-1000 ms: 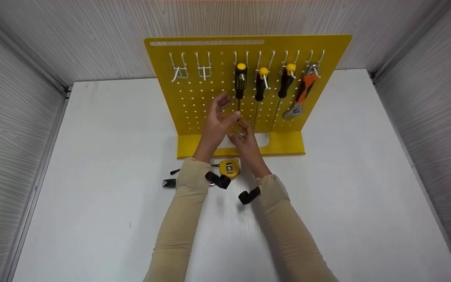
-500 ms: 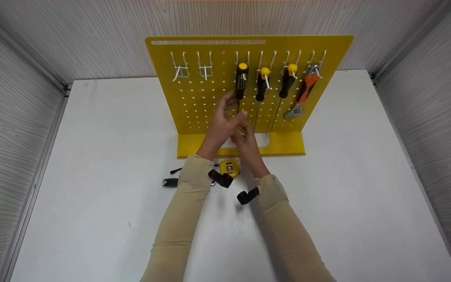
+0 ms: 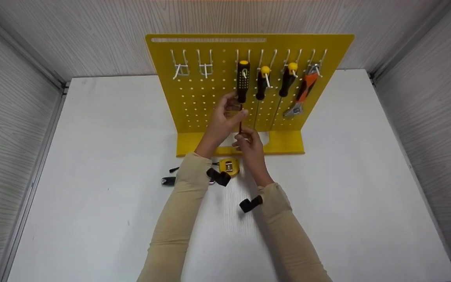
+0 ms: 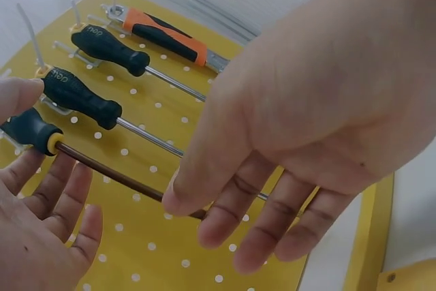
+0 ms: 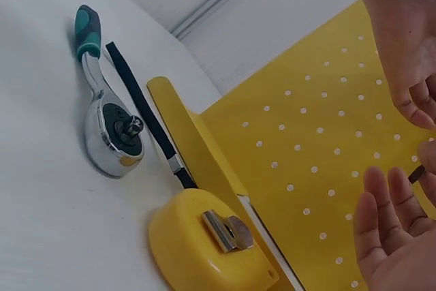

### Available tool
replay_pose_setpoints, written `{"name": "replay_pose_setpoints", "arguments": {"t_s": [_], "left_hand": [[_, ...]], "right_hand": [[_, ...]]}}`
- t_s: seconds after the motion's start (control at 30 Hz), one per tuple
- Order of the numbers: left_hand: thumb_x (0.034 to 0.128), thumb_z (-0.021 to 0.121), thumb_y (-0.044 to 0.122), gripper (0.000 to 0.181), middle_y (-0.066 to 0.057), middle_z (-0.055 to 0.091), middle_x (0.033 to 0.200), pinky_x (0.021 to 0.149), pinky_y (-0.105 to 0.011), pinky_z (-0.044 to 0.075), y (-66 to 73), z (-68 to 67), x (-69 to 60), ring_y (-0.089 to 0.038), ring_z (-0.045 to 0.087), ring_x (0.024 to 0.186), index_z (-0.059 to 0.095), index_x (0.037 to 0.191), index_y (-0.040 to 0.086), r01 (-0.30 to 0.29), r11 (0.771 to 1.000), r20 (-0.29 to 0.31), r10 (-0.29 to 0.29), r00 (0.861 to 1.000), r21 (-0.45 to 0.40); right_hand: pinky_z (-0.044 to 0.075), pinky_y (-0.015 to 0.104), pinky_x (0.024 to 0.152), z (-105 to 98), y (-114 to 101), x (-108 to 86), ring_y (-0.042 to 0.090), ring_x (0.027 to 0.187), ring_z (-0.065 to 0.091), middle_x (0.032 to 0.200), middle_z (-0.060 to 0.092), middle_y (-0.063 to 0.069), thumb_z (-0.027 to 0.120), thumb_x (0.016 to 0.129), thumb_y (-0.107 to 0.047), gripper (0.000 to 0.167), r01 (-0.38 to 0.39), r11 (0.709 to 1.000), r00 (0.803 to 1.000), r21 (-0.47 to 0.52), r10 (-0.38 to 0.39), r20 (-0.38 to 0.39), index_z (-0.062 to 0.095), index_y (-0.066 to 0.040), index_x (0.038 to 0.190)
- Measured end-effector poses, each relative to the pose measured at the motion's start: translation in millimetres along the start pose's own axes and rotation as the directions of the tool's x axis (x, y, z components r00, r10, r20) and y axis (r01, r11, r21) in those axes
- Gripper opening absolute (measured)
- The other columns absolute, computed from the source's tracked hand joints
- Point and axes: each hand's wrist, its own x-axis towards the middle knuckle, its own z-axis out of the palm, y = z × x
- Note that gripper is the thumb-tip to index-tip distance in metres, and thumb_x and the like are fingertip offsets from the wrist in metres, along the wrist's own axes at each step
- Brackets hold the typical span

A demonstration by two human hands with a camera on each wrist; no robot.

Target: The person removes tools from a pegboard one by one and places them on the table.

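A black-handled screwdriver (image 3: 242, 84) with a yellow end hangs from a hook on the yellow pegboard (image 3: 202, 102), its dark shaft pointing down. My right hand (image 3: 252, 149) pinches that shaft low down between thumb and forefinger, also visible in the left wrist view. Beside the handle's lower end is my left hand (image 3: 221, 121), fingers spread and slightly bent around the handle and collar; whether they press on it I cannot tell. Two more screwdrivers, one in the middle (image 3: 262, 86) and one further right (image 3: 287, 82), hang alongside.
An orange-and-black adjustable wrench (image 3: 305, 90) hangs at the board's right. Bare white hooks (image 3: 205, 70) are on its left. On the white table lie a yellow tape measure (image 3: 229, 167) with a black strap and a ratchet wrench (image 5: 109, 120), partly behind my left sleeve.
My left hand has moved right, to the screwdriver's handle. My right hand has shifted down with the shaft end, and the handle stands slightly lower and further out.
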Motion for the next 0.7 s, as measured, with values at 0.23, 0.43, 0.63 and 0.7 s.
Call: {"name": "replay_pose_setpoints", "arguments": {"t_s": [0.23, 0.43, 0.63, 0.7], "left_hand": [[0.0914, 0.064, 0.021, 0.058, -0.014, 0.052, 0.130, 0.102, -0.037, 0.042, 5.3, 1.2, 5.2, -0.022, 0.051, 0.114, 0.040, 0.142, 0.005, -0.015, 0.999, -0.003, 0.015, 1.000, 0.028], [0.0917, 0.064, 0.022, 0.059, -0.013, 0.052, 0.128, 0.100, -0.033, 0.043, 12.7, 1.6, 10.8, -0.020, 0.051, 0.112, 0.039, 0.142, 0.005, -0.009, 1.000, -0.021, 0.009, 1.000, 0.023], [0.0927, 0.062, 0.016, 0.056, -0.015, 0.055, 0.123, 0.093, -0.029, 0.045, 19.1, 1.5, 13.1, -0.021, 0.053, 0.106, 0.040, 0.142, 0.004, -0.033, 0.999, -0.060, 0.033, 0.998, 0.001], [0.0933, 0.061, 0.015, 0.054, -0.015, 0.057, 0.121, 0.090, -0.026, 0.045, 20.1, 1.8, 13.1, -0.020, 0.054, 0.104, 0.041, 0.142, 0.004, -0.033, 0.999, -0.071, 0.034, 0.997, 0.008]], "right_hand": [[0.052, 0.026, 0.077, -1.8, -2.5, -5.1, 0.012, 0.080, 0.063, 0.096, 0.060, 0.003, 0.053, 0.098, -0.010, 0.024, -0.013, 0.999, 1.000, 0.051, 0.014, -0.015, 0.050, -0.004, 0.121], [0.053, 0.026, 0.077, -1.9, -6.2, -9.9, 0.025, 0.085, 0.063, 0.094, 0.060, 0.004, 0.055, 0.097, -0.011, 0.022, -0.041, 0.995, 0.999, 0.094, 0.043, -0.015, 0.051, -0.004, 0.118], [0.053, 0.046, 0.088, -2.3, -10.6, -14.4, 0.025, 0.085, 0.063, 0.092, 0.059, 0.002, 0.055, 0.097, -0.009, 0.022, -0.046, 0.993, 0.999, 0.105, 0.047, -0.008, 0.051, -0.001, 0.117], [0.053, 0.049, 0.089, -2.3, -11.2, -15.1, 0.019, 0.081, 0.063, 0.092, 0.059, 0.002, 0.054, 0.097, -0.008, 0.021, -0.041, 0.994, 0.999, 0.103, 0.042, -0.008, 0.051, -0.001, 0.117]]}}
